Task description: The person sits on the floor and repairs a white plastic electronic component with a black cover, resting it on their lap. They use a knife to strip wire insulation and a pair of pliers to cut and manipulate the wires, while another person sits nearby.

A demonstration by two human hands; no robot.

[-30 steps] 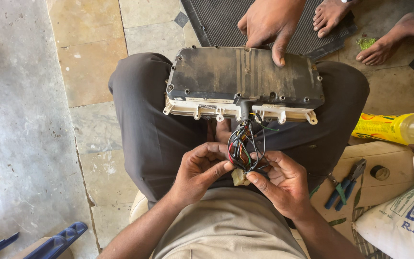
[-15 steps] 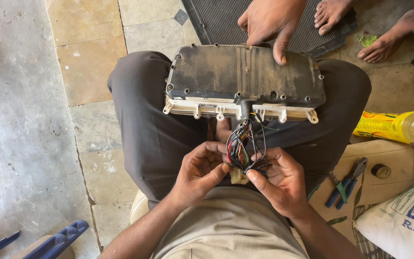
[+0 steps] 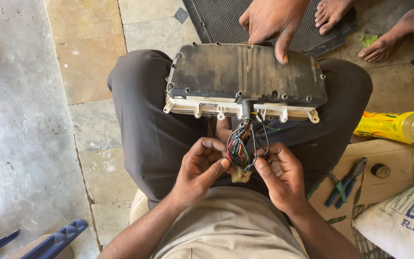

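Note:
A dusty black flat housing with a white plastic edge (image 3: pixel 245 79) rests across my knees. A bundle of coloured wires (image 3: pixel 241 144) hangs from its near edge down to a small pale connector (image 3: pixel 240 175). My left hand (image 3: pixel 200 172) and my right hand (image 3: pixel 279 175) pinch this bundle from both sides, fingertips close together just above the connector. Another person's hand (image 3: pixel 271 21) presses a finger on the housing's far edge.
Bare feet of other people (image 3: pixel 334 12) rest on a dark ribbed mat (image 3: pixel 216 19) beyond the housing. Right of my leg lie a yellow bottle (image 3: pixel 394 127), blue-handled pliers (image 3: pixel 346 182), cardboard and a white sack (image 3: pixel 403 220). Blue plastic parts (image 3: pixel 56 237) sit lower left.
My fingers have shifted slightly on the wire bundle, drawing it a little tighter together. The housing and the other person's hand stay where they were.

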